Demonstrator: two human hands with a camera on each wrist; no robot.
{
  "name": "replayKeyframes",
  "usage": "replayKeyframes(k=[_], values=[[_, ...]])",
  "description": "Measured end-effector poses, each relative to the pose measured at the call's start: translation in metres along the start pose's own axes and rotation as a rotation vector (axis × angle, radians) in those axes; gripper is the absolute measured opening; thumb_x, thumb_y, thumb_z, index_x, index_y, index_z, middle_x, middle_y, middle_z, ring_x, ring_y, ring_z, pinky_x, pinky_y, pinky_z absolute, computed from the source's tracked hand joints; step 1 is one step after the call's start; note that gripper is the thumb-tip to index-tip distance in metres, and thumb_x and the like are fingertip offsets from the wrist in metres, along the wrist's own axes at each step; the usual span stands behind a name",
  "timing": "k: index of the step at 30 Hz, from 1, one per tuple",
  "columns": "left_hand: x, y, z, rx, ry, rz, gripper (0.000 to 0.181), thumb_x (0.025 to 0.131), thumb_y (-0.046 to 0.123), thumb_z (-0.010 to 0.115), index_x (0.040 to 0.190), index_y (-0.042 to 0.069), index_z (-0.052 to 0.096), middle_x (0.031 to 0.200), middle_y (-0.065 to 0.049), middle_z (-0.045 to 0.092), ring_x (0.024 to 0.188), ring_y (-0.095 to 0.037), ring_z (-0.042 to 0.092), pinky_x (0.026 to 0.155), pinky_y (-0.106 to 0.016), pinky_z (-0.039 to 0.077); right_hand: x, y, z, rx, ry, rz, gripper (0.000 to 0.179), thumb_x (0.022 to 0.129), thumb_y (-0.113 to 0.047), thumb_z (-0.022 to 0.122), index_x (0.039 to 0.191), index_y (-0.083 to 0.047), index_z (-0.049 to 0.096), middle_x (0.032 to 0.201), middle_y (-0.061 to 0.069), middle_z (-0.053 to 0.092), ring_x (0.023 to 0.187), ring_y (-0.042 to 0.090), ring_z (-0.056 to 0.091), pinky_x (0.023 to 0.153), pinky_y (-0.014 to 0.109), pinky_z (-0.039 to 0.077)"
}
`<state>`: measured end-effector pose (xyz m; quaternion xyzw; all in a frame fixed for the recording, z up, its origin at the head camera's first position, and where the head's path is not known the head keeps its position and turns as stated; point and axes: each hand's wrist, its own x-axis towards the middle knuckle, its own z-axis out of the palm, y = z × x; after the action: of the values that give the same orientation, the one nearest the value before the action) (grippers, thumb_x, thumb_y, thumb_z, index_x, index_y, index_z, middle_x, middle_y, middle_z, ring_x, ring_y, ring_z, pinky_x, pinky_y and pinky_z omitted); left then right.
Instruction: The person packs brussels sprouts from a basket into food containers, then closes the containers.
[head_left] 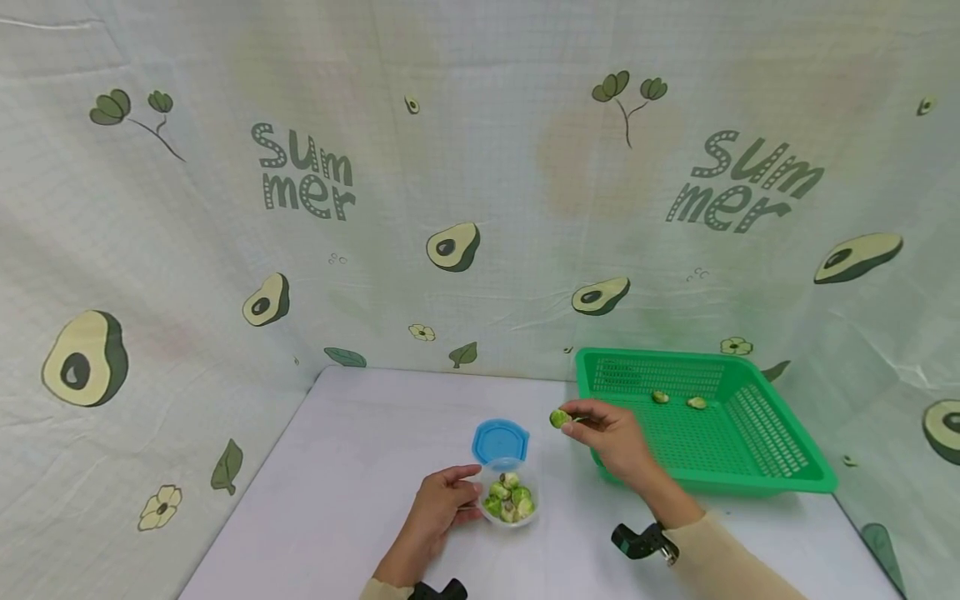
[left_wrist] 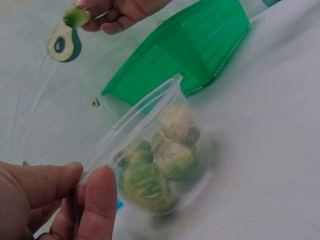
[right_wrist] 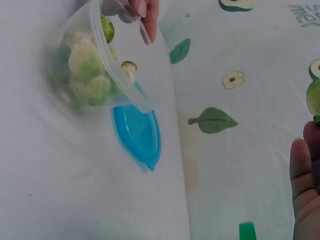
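My left hand (head_left: 442,504) pinches the rim of a clear plastic tub (head_left: 489,515) between thumb and fingers. Several Brussels sprouts (left_wrist: 145,180) lie inside it, seen through the wall in the left wrist view. My right hand (head_left: 611,437) holds one Brussels sprout (head_left: 558,418) at its fingertips, raised between the tub and the green basket (head_left: 780,483). At the right edge of the right wrist view that held sprout (right_wrist: 314,97) is only partly visible. A blue lid (head_left: 500,442) lies on the table just behind the tub.
The green basket stands at the right of the white table (head_left: 360,450), with two Brussels sprouts (head_left: 697,402) on its floor. A printed cloth (head_left: 517,250) hangs behind the table and along its sides.
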<state>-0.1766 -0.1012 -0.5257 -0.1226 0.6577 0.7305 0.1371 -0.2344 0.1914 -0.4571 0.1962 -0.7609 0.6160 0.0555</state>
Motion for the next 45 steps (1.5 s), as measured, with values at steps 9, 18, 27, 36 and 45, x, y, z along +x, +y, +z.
replayKeyframes(k=[9, 18, 27, 36, 45], values=[[0.001, -0.001, -0.001, -0.005, -0.012, 0.005, 0.044, 0.097, 0.003, 0.074, 0.139, -0.005, 0.064, 0.087, -0.002, 0.065, 0.076, -0.012, 0.064, 0.070, -0.029, 0.066, -0.014, 0.006, 0.038, -0.065, -0.039, -0.026, 0.022, 0.093, -0.009, 0.080, 0.115, -0.009, 0.078, 0.109, 0.012, 0.077, 0.093, 0.009, 0.067, 0.079, 0.027, 0.060], [0.001, -0.002, -0.001, -0.008, -0.010, 0.006, 0.042, 0.097, 0.003, 0.074, 0.138, -0.003, 0.065, 0.089, -0.003, 0.064, 0.078, -0.012, 0.064, 0.070, -0.028, 0.066, -0.026, 0.024, 0.063, -0.044, -0.083, 0.015, 0.020, 0.094, -0.011, 0.080, 0.113, -0.012, 0.078, 0.107, 0.010, 0.077, 0.092, 0.009, 0.065, 0.077, 0.028, 0.058], [0.000, -0.002, -0.002, -0.014, -0.019, 0.011, 0.045, 0.097, 0.005, 0.074, 0.140, -0.002, 0.064, 0.088, -0.002, 0.063, 0.078, -0.013, 0.062, 0.071, -0.029, 0.066, -0.032, 0.034, 0.075, -0.022, -0.133, 0.059, 0.020, 0.095, -0.014, 0.079, 0.115, -0.011, 0.077, 0.109, 0.012, 0.077, 0.093, 0.016, 0.065, 0.082, 0.029, 0.057], [0.002, -0.002, -0.004, -0.019, -0.033, 0.017, 0.046, 0.096, 0.003, 0.074, 0.141, -0.001, 0.064, 0.086, -0.002, 0.061, 0.077, -0.012, 0.062, 0.069, -0.027, 0.066, -0.035, 0.039, 0.082, -0.041, -0.126, 0.078, 0.021, 0.094, -0.016, 0.081, 0.115, -0.013, 0.078, 0.110, 0.010, 0.076, 0.092, 0.015, 0.064, 0.079, 0.028, 0.056], [0.005, -0.005, -0.004, -0.028, -0.046, 0.027, 0.047, 0.097, 0.003, 0.073, 0.142, -0.004, 0.062, 0.087, -0.001, 0.061, 0.077, -0.012, 0.062, 0.069, -0.027, 0.066, -0.038, 0.041, 0.086, -0.111, -0.116, 0.079, 0.020, 0.092, -0.018, 0.083, 0.112, -0.019, 0.078, 0.107, 0.002, 0.073, 0.102, 0.028, 0.063, 0.086, 0.029, 0.050]])
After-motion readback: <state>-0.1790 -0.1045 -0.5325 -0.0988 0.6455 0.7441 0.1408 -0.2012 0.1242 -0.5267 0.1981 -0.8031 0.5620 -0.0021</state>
